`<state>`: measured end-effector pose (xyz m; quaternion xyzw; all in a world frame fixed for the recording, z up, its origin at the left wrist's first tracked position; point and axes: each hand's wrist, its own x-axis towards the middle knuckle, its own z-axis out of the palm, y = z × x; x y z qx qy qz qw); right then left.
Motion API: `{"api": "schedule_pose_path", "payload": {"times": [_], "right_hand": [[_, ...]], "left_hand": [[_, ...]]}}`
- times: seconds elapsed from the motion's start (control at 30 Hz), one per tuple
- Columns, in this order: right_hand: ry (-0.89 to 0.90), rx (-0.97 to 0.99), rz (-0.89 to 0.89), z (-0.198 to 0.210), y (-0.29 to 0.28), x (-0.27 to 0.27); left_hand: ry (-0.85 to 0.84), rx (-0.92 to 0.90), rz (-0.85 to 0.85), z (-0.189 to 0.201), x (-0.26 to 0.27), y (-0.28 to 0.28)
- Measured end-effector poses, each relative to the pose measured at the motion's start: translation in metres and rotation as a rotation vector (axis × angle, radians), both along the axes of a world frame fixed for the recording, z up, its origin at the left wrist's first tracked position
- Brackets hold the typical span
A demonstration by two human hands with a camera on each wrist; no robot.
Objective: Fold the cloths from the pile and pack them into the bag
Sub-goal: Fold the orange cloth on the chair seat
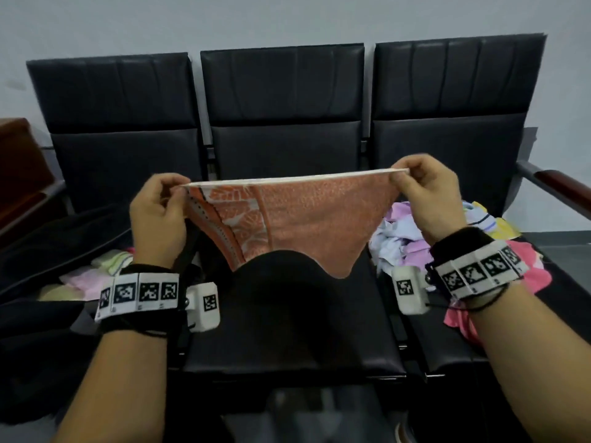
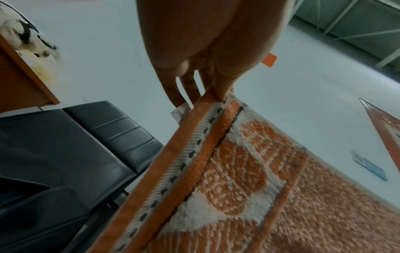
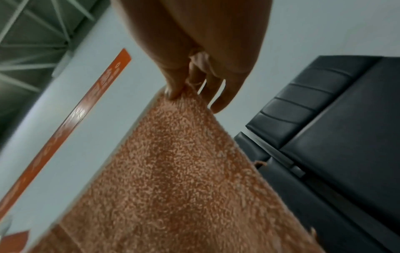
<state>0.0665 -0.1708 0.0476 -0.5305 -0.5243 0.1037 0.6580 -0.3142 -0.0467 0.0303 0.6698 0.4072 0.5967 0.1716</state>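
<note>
One bench, three black padded seats in a row.
One dark bag, lying open on the left seat; folded pale cloths sit in it, pink and green among them, number not countable.
One left hand of yours: thumb and fingers pinch the orange towel at its upper left corner, by the patterned white-and-orange border.
One orange towel, stretched taut between your two hands above the middle seat, its lower edge hanging clear of the cushion.
One right hand of yours: pinches the towel's upper right corner.
One pile of unfolded cloths, on the right seat; white, lilac, yellow and bright pink pieces show, count unclear.
</note>
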Motion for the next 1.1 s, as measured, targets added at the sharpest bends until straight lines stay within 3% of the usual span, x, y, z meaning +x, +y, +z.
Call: {"api": "schedule_pose_path", "payload": {"times": [0.1,0.23,0.4,0.5,0.8,1.1], "right_hand": [[0.098,-0.072,0.112,-0.037,-0.018,-0.002],[0.342,-0.29,0.238,-0.105,-0.037,-0.006],[0.309,-0.548,0.171,-0.17,-0.059,-0.005],[0.308,-0.592,0.141,-0.191,-0.065,-0.004],[0.248,-0.616,-0.009,-0.217,-0.04,0.005],[0.062,-0.668,-0.127,-0.23,0.022,0.009]], "left_hand": [[-0.033,-0.106,-0.101,-0.028,-0.009,-0.016],[-0.081,-0.467,-0.206,-0.081,-0.017,-0.034],[0.145,-0.802,-0.226,-0.143,-0.028,-0.05],[0.217,-0.945,-0.232,-0.164,-0.031,-0.055],[0.25,-0.96,-0.138,-0.186,-0.01,-0.036],[0.318,-0.872,0.12,-0.206,0.017,-0.006]]}}
